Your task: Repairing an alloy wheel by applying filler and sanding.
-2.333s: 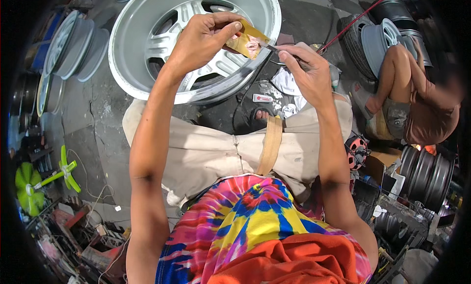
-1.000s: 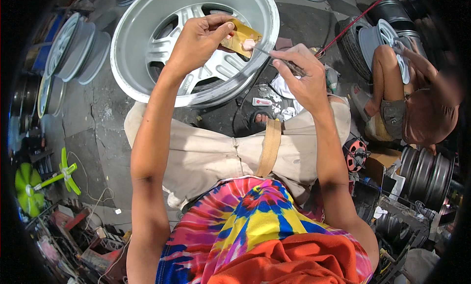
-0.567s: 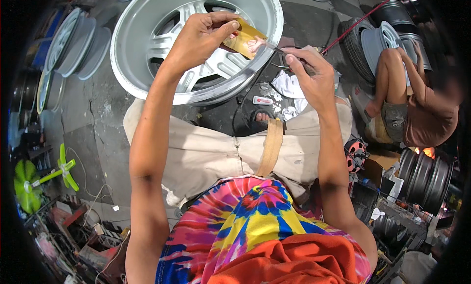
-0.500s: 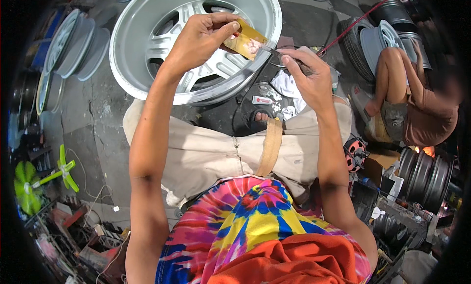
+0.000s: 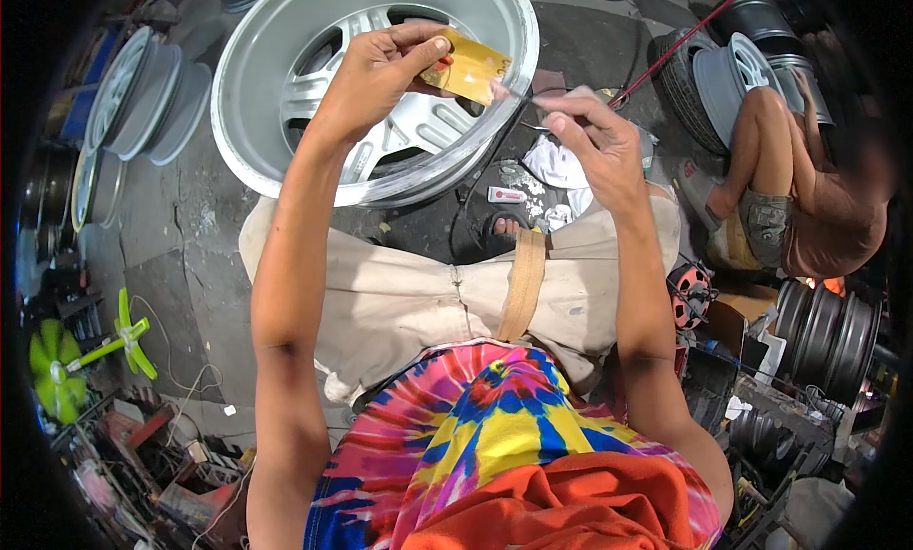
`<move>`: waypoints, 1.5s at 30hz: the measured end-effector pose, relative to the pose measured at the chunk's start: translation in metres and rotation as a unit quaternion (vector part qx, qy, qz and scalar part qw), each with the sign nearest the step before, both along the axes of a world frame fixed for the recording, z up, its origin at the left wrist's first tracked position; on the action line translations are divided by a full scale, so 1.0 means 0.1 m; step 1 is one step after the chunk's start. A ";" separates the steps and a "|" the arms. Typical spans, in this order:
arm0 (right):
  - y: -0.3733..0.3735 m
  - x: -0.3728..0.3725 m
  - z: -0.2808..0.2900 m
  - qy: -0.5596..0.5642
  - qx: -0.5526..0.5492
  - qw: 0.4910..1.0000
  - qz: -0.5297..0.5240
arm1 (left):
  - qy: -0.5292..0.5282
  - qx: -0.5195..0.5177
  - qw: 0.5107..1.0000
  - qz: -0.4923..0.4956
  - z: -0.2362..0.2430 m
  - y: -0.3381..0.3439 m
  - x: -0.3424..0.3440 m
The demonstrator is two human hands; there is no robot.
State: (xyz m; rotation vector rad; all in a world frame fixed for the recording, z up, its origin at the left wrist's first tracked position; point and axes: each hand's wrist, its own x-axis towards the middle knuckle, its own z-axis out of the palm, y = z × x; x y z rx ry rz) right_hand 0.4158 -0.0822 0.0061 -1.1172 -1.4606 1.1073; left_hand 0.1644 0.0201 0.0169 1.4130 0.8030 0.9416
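Pinching a yellow card (image 5: 468, 67) tightly between thumb and bent fingers of the left hand (image 5: 373, 82), holding it angled above the big silver wheel (image 5: 249, 117); opposite, gripping a slim tool (image 5: 522, 97) in the right hand (image 5: 604, 149), closing fingertips lightly round it and pointing its tip at the pinkish paste (image 5: 495, 86) by the card's right edge. Blurring too much there for telling touch from near miss. Seemingly working the paste with that tip, so probably calling next for steadying the card and angling in low, without pushing paste over the free edge. Minding the wheel's lip too, passing just beneath card and tool. Finding most room in the air over the wheel; lower right, hanging above a white cloth (image 5: 554, 163), working well apart from the co-worker (image 5: 837, 229).
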 end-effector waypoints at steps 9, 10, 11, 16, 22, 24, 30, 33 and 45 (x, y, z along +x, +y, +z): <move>0.05 -0.13 -0.02 -0.154 0.191 0.965 -0.097 | -0.092 -0.171 0.981 -0.022 -0.04 0.00 -0.01; 0.04 -0.12 -0.01 -0.170 0.200 0.960 -0.093 | -0.094 -0.179 0.979 -0.021 -0.03 -0.01 -0.04; 0.03 -0.09 -0.02 -0.185 0.206 0.956 -0.092 | -0.092 -0.182 0.979 -0.023 -0.05 0.00 -0.03; -0.08 0.09 0.09 -0.188 0.206 0.956 -0.094 | -0.118 -0.165 0.979 0.002 -0.03 0.01 -0.03; -0.27 0.40 0.32 0.020 0.096 0.991 -0.091 | -0.132 -0.120 0.981 -0.071 0.08 -0.01 0.31; -0.37 0.51 0.54 0.053 0.053 0.994 -0.082 | -0.123 -0.099 0.982 -0.105 0.34 -0.17 0.62; -0.65 1.09 0.53 0.097 0.008 0.994 -0.058 | -0.136 -0.092 0.973 -0.165 0.60 -0.27 1.18; -0.84 1.26 0.34 0.036 -0.009 0.994 -0.100 | -0.114 -0.110 0.971 -0.181 0.53 -0.29 1.30; -2.22 1.20 -2.41 -0.279 -0.260 0.857 -0.346 | -0.032 -0.136 0.989 -0.041 0.34 -0.20 0.98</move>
